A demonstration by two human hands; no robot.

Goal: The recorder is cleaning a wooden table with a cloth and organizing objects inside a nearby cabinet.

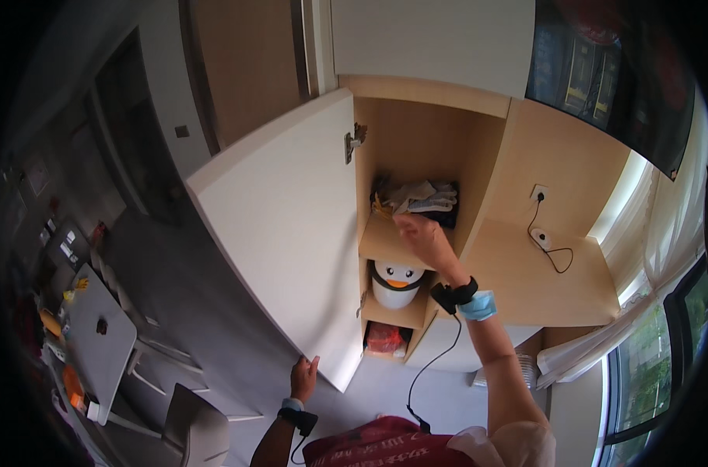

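A white cabinet door (284, 227) stands swung out to the left on metal hinges. My left hand (304, 376) grips its lower free edge, thumb on the inner face. My right hand (427, 239) reaches into the wooden cabinet, in front of the middle shelf (380, 236), with its fingers curled. Whether it holds anything is not clear. Just beyond it lies a pile of folded cloth (427, 195) with a yellow piece at its left. On the shelf below sits a white penguin-faced bin (396, 286), and a red plastic bag (384, 338) fills part of the bottom compartment.
To the right, a wooden counter (506, 274) carries a black cable (532, 230) plugged into a wall socket. A dark screen (611, 87) hangs above, near curtains and a window. At left are a white table (100, 333) with assorted items and a chair (196, 426).
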